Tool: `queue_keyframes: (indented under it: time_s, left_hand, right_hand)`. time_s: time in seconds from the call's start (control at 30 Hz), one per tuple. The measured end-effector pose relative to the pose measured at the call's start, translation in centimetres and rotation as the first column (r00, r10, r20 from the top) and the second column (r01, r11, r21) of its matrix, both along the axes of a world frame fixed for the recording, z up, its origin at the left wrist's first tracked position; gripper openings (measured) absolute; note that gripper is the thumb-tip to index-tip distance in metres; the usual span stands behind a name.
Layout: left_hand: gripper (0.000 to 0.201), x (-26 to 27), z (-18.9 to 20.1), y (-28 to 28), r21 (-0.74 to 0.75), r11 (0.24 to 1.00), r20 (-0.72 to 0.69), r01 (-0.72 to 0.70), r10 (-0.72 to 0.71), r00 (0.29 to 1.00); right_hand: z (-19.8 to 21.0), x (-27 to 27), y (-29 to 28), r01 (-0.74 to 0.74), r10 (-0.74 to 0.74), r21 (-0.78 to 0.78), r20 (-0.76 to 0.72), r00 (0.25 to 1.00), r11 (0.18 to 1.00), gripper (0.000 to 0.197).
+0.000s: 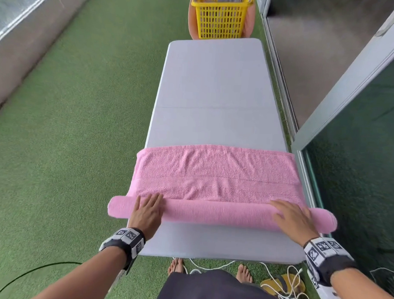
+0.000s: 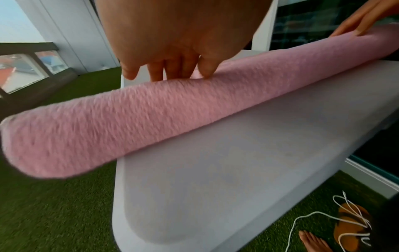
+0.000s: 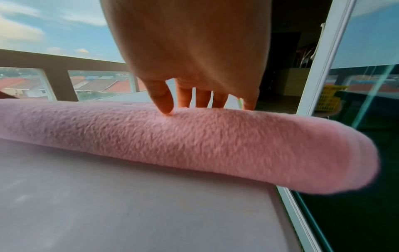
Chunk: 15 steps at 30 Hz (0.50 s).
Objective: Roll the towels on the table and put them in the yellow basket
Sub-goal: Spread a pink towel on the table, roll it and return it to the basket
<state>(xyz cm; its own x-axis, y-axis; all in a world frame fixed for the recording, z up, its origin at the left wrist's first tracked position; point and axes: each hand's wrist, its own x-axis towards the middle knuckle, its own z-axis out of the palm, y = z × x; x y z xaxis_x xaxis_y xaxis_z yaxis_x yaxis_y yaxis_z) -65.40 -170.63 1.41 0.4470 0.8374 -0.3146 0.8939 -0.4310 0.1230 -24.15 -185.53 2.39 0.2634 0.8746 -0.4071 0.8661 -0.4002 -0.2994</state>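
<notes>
A pink towel (image 1: 215, 172) lies across the near part of the grey table (image 1: 212, 82). Its near side is wound into a long roll (image 1: 215, 214) whose ends overhang both table edges. My left hand (image 1: 147, 209) lies flat on the roll near its left end, fingers straight. My right hand (image 1: 291, 215) lies flat on it near the right end. The wrist views show the roll (image 2: 121, 122) (image 3: 194, 139) under the straight fingers (image 2: 170, 71) (image 3: 164, 100) of each hand. The yellow basket (image 1: 221, 14) stands beyond the far end of the table.
Green artificial turf (image 1: 80, 121) surrounds the table. A glass sliding door and its frame (image 1: 351, 99) run close along the right side. White cables (image 1: 291, 287) and yellow sandals lie on the ground by my bare feet. A low wall stands at the left.
</notes>
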Motion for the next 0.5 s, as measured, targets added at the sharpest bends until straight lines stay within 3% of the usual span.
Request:
queue_keyframes:
  time_s: [0.1, 0.2, 0.3, 0.37, 0.5]
  left_hand:
    - [0.078, 0.2, -0.2, -0.5, -0.098, 0.995, -0.063, 0.021, -0.028, 0.998]
    - [0.091, -0.4, -1.0, -2.2, -0.069, 0.994, -0.097, 0.083, -0.09, 0.991]
    - [0.066, -1.0, -1.3, -3.6, -0.008, 0.989, -0.081, 0.145, -0.145, 0.986]
    - [0.047, -1.0, -1.0, -3.5, -0.029, 0.993, -0.074, 0.111, -0.113, 0.991]
    - [0.045, 0.0, 0.6, -1.1, -0.053, 0.995, -0.051, 0.09, -0.092, 0.994]
  right_hand:
    - [-0.3, -0.3, -0.3, -0.037, 0.038, -0.087, 0.013, 0.999, 0.996, 0.071]
    - [-0.9, -1.6, -2.0, -0.101, 0.122, -0.159, 0.131, 0.984, 0.982, 0.088]
    - [-1.1, -2.3, -3.5, -0.105, 0.13, -0.138, 0.183, 0.974, 0.985, 0.071]
    - [-1.0, -2.2, -3.7, -0.119, 0.147, -0.174, 0.161, 0.976, 0.978, 0.063]
    - [0.5, -1.0, -1.5, -0.093, 0.113, -0.253, 0.063, 0.992, 0.963, 0.051]
